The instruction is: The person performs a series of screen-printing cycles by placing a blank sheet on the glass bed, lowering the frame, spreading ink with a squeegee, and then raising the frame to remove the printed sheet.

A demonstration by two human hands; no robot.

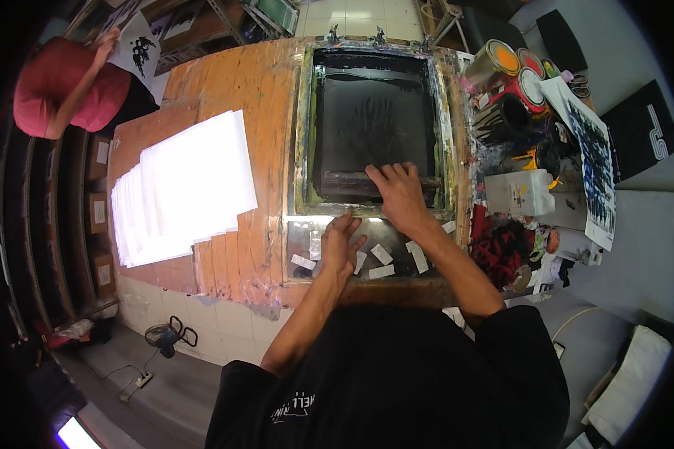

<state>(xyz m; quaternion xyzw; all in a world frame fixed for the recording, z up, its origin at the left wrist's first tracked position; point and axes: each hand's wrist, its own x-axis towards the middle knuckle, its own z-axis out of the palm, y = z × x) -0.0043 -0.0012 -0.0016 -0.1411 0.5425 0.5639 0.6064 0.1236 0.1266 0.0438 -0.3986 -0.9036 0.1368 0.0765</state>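
Observation:
A screen printing frame with paint-smeared edges lies on the wooden table, held by clamps along its far side. Its dark mesh shows a faint leaf-like pattern. Across the near end of the mesh lies a squeegee, and my right hand is closed over its right half. My left hand is at the near edge of the frame, its fingertips at the rim and its fingers loosely apart. Beneath it, small white tape pieces are stuck on a shiny plate.
A stack of white paper sheets covers the table's left side. Paint cans, a plastic jug and rags crowd the right. At the far left a person in a red shirt holds a printed sheet.

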